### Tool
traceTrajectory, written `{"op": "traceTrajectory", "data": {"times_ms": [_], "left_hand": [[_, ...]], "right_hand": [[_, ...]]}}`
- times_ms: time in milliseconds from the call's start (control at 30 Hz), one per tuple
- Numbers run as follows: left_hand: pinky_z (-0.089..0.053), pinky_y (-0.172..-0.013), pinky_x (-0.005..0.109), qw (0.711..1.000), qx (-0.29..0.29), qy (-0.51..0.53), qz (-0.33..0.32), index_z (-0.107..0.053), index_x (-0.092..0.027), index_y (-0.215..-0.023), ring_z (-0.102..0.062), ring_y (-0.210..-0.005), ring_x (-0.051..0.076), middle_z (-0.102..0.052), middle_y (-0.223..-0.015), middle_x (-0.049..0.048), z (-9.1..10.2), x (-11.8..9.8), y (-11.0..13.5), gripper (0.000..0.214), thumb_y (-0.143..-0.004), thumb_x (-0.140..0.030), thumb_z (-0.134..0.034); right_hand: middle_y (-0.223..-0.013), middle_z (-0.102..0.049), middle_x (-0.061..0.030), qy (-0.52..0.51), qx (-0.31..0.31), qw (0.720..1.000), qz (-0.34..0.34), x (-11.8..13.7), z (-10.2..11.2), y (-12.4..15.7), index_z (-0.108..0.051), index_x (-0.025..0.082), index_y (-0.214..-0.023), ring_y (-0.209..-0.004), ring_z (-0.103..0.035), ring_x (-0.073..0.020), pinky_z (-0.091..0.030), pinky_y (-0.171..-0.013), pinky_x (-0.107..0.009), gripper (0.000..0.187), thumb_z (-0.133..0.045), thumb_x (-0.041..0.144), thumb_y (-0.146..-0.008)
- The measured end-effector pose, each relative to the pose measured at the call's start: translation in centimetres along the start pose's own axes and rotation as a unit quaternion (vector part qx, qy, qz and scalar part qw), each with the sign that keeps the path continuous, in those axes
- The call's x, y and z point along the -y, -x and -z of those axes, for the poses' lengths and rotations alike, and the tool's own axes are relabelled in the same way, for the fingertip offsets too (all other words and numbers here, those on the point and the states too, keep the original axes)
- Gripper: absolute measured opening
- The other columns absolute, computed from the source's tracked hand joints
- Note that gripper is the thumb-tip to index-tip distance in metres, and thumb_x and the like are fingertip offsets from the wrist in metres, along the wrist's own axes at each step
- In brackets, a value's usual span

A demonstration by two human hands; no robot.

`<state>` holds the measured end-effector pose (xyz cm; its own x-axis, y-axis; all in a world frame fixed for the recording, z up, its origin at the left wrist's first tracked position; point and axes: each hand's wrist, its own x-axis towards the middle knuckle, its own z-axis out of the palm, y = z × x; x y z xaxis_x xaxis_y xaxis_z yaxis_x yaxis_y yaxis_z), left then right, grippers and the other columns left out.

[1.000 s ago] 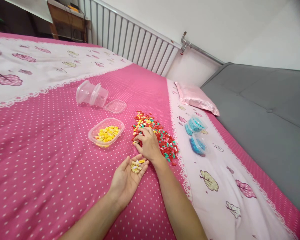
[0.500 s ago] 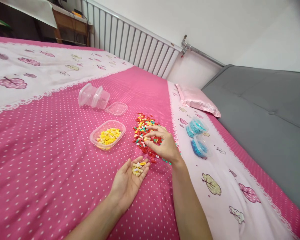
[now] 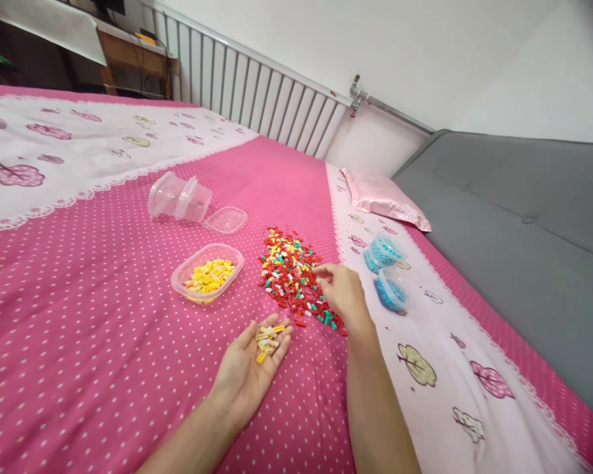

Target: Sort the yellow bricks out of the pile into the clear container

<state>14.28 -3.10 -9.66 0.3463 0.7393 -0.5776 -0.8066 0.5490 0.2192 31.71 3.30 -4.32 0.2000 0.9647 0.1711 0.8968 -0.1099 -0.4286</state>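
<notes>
My left hand [image 3: 250, 368] lies palm up and slightly cupped, with a small heap of yellow and pale toy bricks [image 3: 267, 340] resting in the palm and on the fingers. My right hand [image 3: 346, 293] is at the right side of a mixed pile of small toy bricks [image 3: 289, 273], in red, yellow, white and green. Its thumb and forefinger are bent but apart, and no brick shows between them; the other fingers are partly hidden. Left of the pile, a clear plastic tub [image 3: 176, 288] holds yellow bricks [image 3: 211, 275].
Empty-looking clear tubs [image 3: 180, 197] lie on their side behind, next to a clear lid [image 3: 228, 220]. To the right stand tubs with turquoise pieces [image 3: 383, 253] and blue pieces [image 3: 391, 291]. A pink pillow [image 3: 385, 201] lies by the grey headboard [image 3: 514, 243]. Everything rests on a pink dotted bedspread [image 3: 103, 329].
My right hand has moved right, from over the middle of the pile to its right side. One more yellow brick shows in my left palm. The view has shifted slightly.
</notes>
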Motion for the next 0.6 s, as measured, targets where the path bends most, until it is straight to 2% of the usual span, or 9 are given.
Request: {"op": "traceTrajectory", "data": {"times_ms": [100,233,333,467,600], "left_hand": [[-0.057,-0.078,0.030,1.000,0.000,-0.002,-0.001,-0.049,-0.003,-0.118,-0.069,-0.085,0.022,-0.067,-0.098,0.0185,0.0,0.0,0.0,0.032,-0.093,-0.019,-0.036],[-0.057,-0.078,0.030,1.000,0.007,-0.005,-0.001,-0.049,-0.004,-0.118,-0.069,-0.085,0.021,-0.068,-0.096,0.0177,-0.1,0.0,0.0,0.032,-0.093,-0.020,-0.036],[-0.057,-0.078,0.030,1.000,0.004,-0.009,-0.004,-0.049,-0.004,-0.119,-0.069,-0.085,0.021,-0.068,-0.095,0.0174,-0.3,0.0,0.1,0.032,-0.093,-0.019,-0.037],[-0.058,-0.077,0.030,1.000,0.002,-0.006,-0.004,-0.049,-0.004,-0.119,-0.069,-0.084,0.021,-0.069,-0.093,0.0164,-0.3,0.0,0.2,0.033,-0.092,-0.019,-0.037],[-0.058,-0.077,0.030,1.000,0.001,-0.007,-0.005,-0.050,-0.005,-0.117,-0.069,-0.083,0.021,-0.069,-0.091,0.0160,-0.1,0.0,0.1,0.032,-0.093,-0.019,-0.037]], "right_hand": [[-0.086,-0.074,-0.0017,-0.004,0.052,0.998,0.019,-0.2,-1.4,-0.6,-0.073,0.024,-0.093,-0.081,-0.067,-0.0178,-0.049,-0.078,-0.029,0.021,-0.063,0.016,-0.077],[-0.082,-0.073,0.0003,-0.020,0.089,0.996,0.026,0.2,-3.0,-0.8,-0.073,0.024,-0.090,-0.079,-0.066,-0.0155,-0.048,-0.074,-0.025,0.020,-0.070,0.017,-0.071],[-0.080,-0.072,0.0005,0.002,0.078,0.997,0.008,0.6,-3.9,-0.7,-0.072,0.024,-0.085,-0.078,-0.066,-0.0158,-0.048,-0.074,-0.026,0.018,-0.069,0.015,-0.071],[-0.079,-0.072,-0.0004,0.026,0.056,0.998,0.019,0.7,-4.5,-0.7,-0.068,0.022,-0.079,-0.077,-0.065,-0.0154,-0.046,-0.075,-0.026,0.013,-0.067,0.012,-0.071],[-0.074,-0.069,-0.0005,0.012,0.053,0.998,0.027,0.1,-4.6,-0.9,-0.064,0.020,-0.074,-0.071,-0.063,-0.0140,-0.045,-0.069,-0.024,0.009,-0.067,0.013,-0.069]]}}
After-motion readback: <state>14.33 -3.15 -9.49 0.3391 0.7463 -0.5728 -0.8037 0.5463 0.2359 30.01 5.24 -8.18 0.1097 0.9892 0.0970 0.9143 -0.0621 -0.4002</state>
